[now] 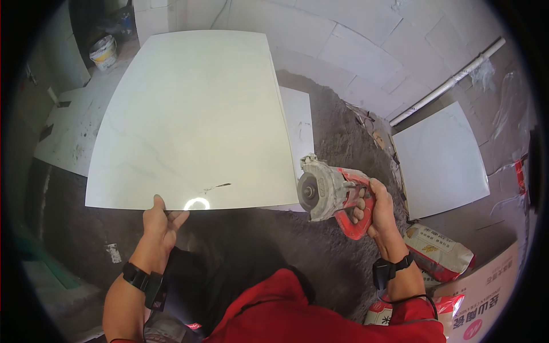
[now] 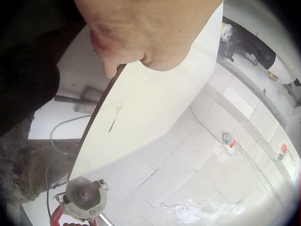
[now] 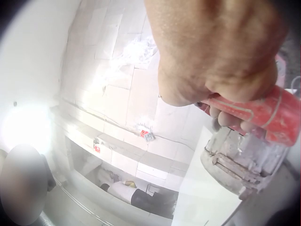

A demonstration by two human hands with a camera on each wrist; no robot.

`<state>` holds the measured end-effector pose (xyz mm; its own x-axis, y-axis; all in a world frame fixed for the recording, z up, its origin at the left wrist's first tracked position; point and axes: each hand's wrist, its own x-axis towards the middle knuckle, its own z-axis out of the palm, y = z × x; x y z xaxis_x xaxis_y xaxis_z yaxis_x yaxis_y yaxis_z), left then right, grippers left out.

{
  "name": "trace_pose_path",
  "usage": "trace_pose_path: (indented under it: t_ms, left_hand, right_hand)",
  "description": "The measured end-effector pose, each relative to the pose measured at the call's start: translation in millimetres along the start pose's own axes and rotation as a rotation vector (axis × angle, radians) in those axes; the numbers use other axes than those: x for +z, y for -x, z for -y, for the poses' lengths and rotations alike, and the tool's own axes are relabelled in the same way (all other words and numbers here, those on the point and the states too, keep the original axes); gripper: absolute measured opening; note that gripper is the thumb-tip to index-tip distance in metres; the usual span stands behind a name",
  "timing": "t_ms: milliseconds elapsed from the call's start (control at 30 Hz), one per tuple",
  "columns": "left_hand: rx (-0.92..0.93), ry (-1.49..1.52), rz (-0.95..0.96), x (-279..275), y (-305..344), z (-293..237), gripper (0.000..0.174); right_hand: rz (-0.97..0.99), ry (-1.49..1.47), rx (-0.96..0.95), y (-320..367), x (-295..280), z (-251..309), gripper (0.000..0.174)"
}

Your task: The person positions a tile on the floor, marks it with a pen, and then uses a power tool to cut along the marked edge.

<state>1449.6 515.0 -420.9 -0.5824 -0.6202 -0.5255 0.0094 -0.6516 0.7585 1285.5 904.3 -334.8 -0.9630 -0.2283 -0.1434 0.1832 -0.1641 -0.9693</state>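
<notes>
In the head view a large white tile (image 1: 194, 114) with a dark mark near its front edge lies in front of me. My left hand (image 1: 162, 226) pinches its near edge, thumb on top and fingers below. My right hand (image 1: 384, 211) grips the red handle of a dusty handheld tile saw (image 1: 333, 188), its round blade at the tile's front right corner. The left wrist view shows the tile (image 2: 141, 113) sloping under my left hand (image 2: 141, 33), with the saw (image 2: 84, 200) at its far end. My right hand (image 3: 216, 52) covers part of the saw's handle in the right wrist view.
Another white tile (image 1: 443, 160) leans on the right wall beneath a pipe (image 1: 449, 83). Bags (image 1: 437, 248) and a cardboard box (image 1: 486, 291) stand near my right arm. A bucket (image 1: 104, 52) is at the back left. A flat trowel (image 2: 89, 100) lies behind the tile.
</notes>
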Motion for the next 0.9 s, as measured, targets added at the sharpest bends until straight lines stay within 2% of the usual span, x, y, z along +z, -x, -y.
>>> trace_pose_path:
  t_ms: [167, 367, 433, 533, 567, 633, 700, 733, 800, 900]
  left_hand:
    - [0.033, 0.009, -0.021, -5, -8, 4, 0.047]
    - [0.034, 0.036, 0.016, -13, -12, 6, 0.046]
    - [0.023, 0.030, 0.036, -21, -23, 14, 0.045]
    - [0.021, -0.028, 0.098, -33, -21, 17, 0.045]
    - [-0.016, -0.086, 0.099, -40, -22, 20, 0.047]
    - [-0.244, -0.112, 0.209, -39, -9, 5, 0.048]
    - [-0.438, -0.366, 0.370, -42, 3, -23, 0.045]
    - [-0.444, -0.364, 0.374, -45, 4, -37, 0.045]
    - [-0.445, -0.870, 0.622, -42, 3, -68, 0.040]
    - [-0.165, -1.019, 0.561, -21, -7, -115, 0.035]
  right_hand:
    - [0.028, -0.021, -0.024, 2, 1, -14, 0.032]
    - [0.010, -0.003, 0.046, 10, -7, -13, 0.036]
    - [-0.014, -0.173, 0.002, 9, -5, -20, 0.033]
    - [-0.007, -0.218, -0.087, -1, 1, -9, 0.034]
    - [-0.019, -0.223, -0.119, -6, 4, -4, 0.034]
    - [-0.038, -0.234, -0.164, -26, 12, 10, 0.033]
    - [-0.091, -0.139, -0.252, -44, 20, 18, 0.033]
    - [-0.069, -0.156, -0.267, -52, 24, 23, 0.034]
    - [-0.065, -0.163, -0.253, -72, 32, 33, 0.034]
    - [-0.087, -0.154, -0.214, -85, 51, 55, 0.035]
